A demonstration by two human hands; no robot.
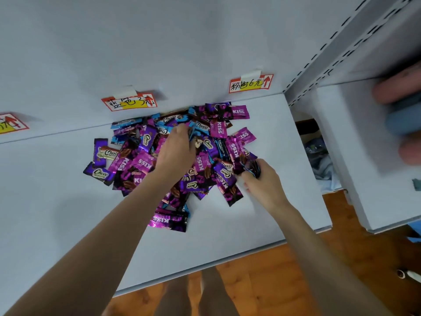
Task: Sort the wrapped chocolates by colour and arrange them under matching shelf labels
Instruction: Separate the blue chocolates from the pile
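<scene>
A mixed pile of wrapped chocolates (pixel 141 160) in pink, purple and blue wrappers lies on the white shelf (pixel 57 213) against the back wall. Three paper labels are taped to the wall: a blue-colour label (pixel 129 102) above the pile's left part, a pink-colour label (pixel 250 83) to the right, and a partly cut-off label (pixel 11 123) at the far left. My left hand (pixel 176 151) reaches into the pile's middle, fingers pinching among blue wrappers. My right hand (pixel 262 181) sits at the pile's right edge, closed on a few dark and blue-edged chocolates (pixel 249 167).
A grey slotted upright (pixel 337 49) bounds the shelf on the right, with another white shelf section (pixel 364 156) beyond it holding blurred pink and blue objects (pixel 403 110). Wooden floor (pixel 273 270) lies below the shelf's front edge.
</scene>
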